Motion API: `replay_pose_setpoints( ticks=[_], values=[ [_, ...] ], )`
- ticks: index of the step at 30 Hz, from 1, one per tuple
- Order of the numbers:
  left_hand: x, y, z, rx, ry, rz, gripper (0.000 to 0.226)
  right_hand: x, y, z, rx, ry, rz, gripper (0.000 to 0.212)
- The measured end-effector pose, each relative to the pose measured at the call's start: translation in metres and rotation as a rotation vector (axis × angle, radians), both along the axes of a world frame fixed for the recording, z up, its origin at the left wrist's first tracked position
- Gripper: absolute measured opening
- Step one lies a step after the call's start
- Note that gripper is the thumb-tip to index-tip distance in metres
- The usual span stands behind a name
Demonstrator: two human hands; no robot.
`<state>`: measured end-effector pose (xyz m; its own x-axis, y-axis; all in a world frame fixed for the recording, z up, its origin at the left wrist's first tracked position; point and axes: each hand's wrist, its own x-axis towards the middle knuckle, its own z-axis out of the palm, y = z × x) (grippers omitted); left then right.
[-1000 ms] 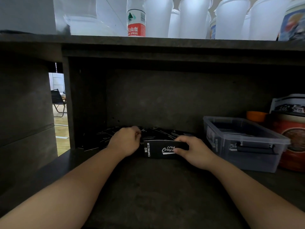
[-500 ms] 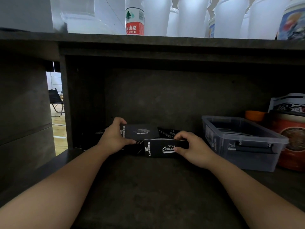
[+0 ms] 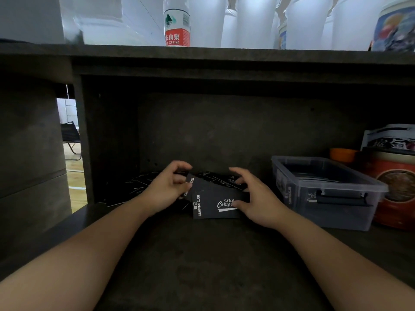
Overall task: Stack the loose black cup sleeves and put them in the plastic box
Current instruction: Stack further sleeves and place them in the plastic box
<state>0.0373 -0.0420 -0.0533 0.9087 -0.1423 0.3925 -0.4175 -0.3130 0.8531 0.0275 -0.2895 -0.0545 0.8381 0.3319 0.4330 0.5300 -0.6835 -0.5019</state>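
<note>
A flattened black cup sleeve (image 3: pixel 216 206), long axis running left to right with its "CAMPING CLUB" end away from the plastic box (image 3: pixel 325 191), is pinched by the right hand (image 3: pixel 256 196), thumb on its printed face, just left of that box. A second sleeve (image 3: pixel 197 184), tilted down toward the box, is gripped by the curled fingers of the left hand (image 3: pixel 167 188). More loose sleeves (image 3: pixel 139 186) are spread flat farther from the box.

The front sleeve (image 3: pixel 215 206) reads "CAMPING CLUB" (also a script "Club Camping" logo, partly covered); the bottle (image 3: pixel 177 25) label reads "SPRING" under Chinese characters.
</note>
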Motion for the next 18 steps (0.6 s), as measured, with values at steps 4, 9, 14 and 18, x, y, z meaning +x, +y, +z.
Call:
replay_pose_setpoints(
  ticks=[4,9,14,18],
  values=[
    [0.001,0.011,0.006,-0.15,-0.124,0.232,0.03,-0.001,-0.003,0.003,-0.008,0.017,-0.042,0.069],
    [0.003,0.019,0.004,-0.095,0.04,0.221,0.058,0.0,-0.004,0.005,-0.05,-0.04,-0.076,0.038],
    [0.004,0.018,0.001,0.113,-0.21,0.348,0.022,-0.001,-0.003,0.005,-0.062,-0.031,-0.048,0.028],
    [0.002,0.018,0.002,0.165,-0.229,0.276,0.023,-0.001,-0.003,0.005,-0.082,-0.052,-0.046,0.02]
  ],
)
